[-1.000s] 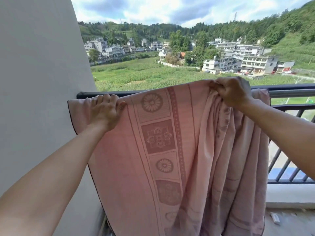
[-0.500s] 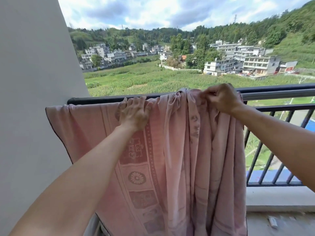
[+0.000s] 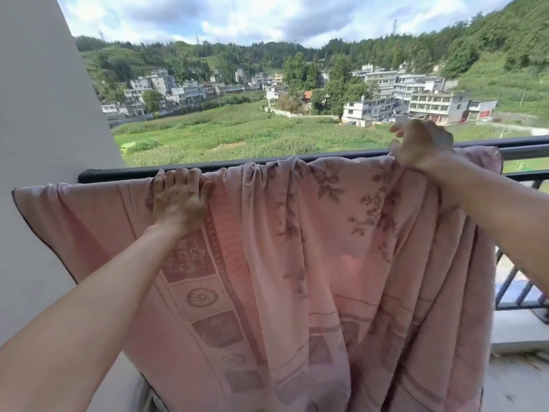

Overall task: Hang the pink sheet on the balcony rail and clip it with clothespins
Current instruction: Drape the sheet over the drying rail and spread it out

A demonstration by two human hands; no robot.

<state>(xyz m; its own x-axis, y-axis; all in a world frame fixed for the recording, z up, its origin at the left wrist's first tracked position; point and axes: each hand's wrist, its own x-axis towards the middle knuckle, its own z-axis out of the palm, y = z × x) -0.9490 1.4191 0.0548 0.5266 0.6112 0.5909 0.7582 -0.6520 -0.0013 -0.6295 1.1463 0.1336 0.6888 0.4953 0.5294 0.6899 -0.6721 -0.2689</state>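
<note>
The pink sheet (image 3: 297,263), patterned with flowers and medallions, hangs draped over the black balcony rail (image 3: 118,173) and falls toward the floor. Its left corner (image 3: 35,200) sticks out past the rail's end against the wall. My left hand (image 3: 178,200) lies on the sheet's top edge, fingers curled over the rail, pinning the cloth. My right hand (image 3: 421,144) grips the sheet's top edge further right, lifted slightly above the rail. The sheet is bunched in folds between the two hands. No clothespins are visible.
A white wall (image 3: 44,114) stands at the left, where the rail ends. To the right the railing's bars (image 3: 511,283) and a low concrete ledge (image 3: 520,331) show beside the sheet. Beyond the rail lie green fields and buildings.
My right hand has pulled the sheet's top edge to the right along the rail, spreading out the bunched cloth. My left hand stays pressed on the sheet at the rail.
</note>
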